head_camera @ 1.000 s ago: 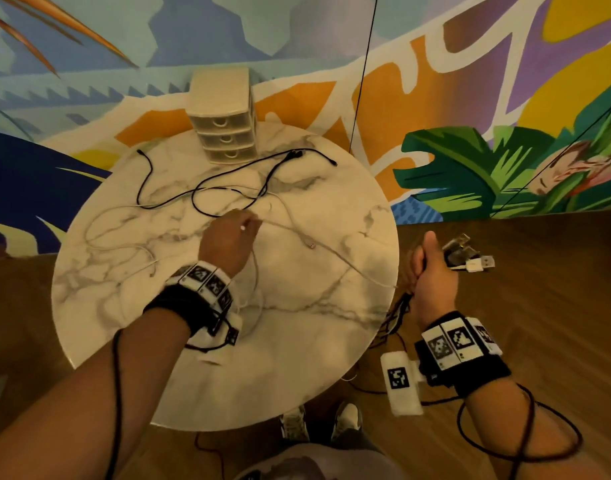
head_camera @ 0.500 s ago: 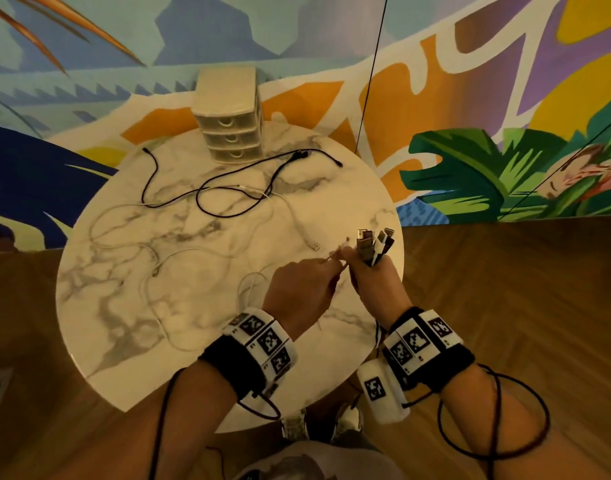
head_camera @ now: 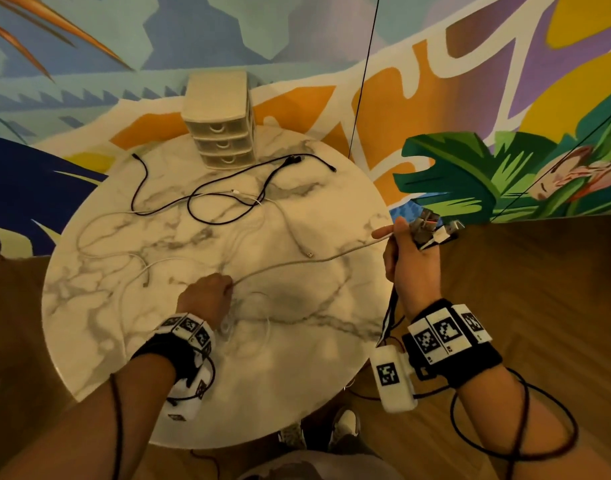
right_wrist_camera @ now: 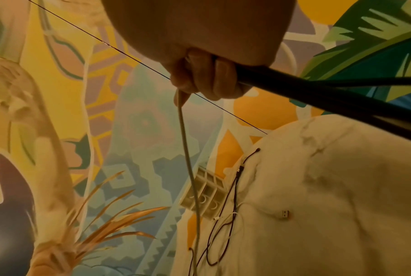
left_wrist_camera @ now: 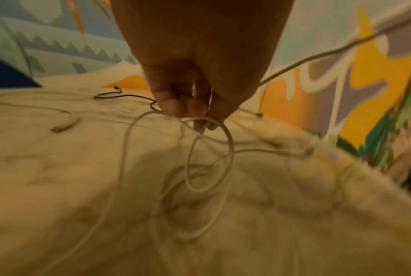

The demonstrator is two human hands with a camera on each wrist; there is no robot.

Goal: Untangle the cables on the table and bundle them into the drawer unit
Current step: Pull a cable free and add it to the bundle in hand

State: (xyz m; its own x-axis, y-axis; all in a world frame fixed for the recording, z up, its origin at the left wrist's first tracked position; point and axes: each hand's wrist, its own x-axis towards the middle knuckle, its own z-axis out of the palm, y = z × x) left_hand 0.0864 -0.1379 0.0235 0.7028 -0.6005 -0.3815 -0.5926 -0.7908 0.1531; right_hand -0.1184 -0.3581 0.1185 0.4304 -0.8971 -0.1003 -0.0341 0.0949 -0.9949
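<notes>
A white cable (head_camera: 297,263) stretches taut across the round marble table (head_camera: 314,375) between my two hands. My left hand (head_camera: 210,296) pinches it over the table's middle; in the left wrist view its fingers (left_wrist_camera: 176,106) hold white loops (left_wrist_camera: 209,155). My right hand (head_camera: 413,258) is past the table's right edge and grips a bunch of cable plugs (head_camera: 432,230), with black cables (right_wrist_camera: 317,91) hanging from the fist. A black cable (head_camera: 228,195) lies loose at the back. The cream drawer unit (head_camera: 219,121) stands at the far edge, all three drawers closed.
More white cables (head_camera: 124,258) and a loose USB plug (head_camera: 310,254) lie on the marble. A painted mural wall rises behind the table. Wooden floor (head_camera: 539,289) lies to the right, and my shoes (head_camera: 345,424) show under the near edge.
My hands were together at the table's right edge; now they have pulled apart. The left hand slid left along the white cable, the right moved out past the edge, drawing it taut.
</notes>
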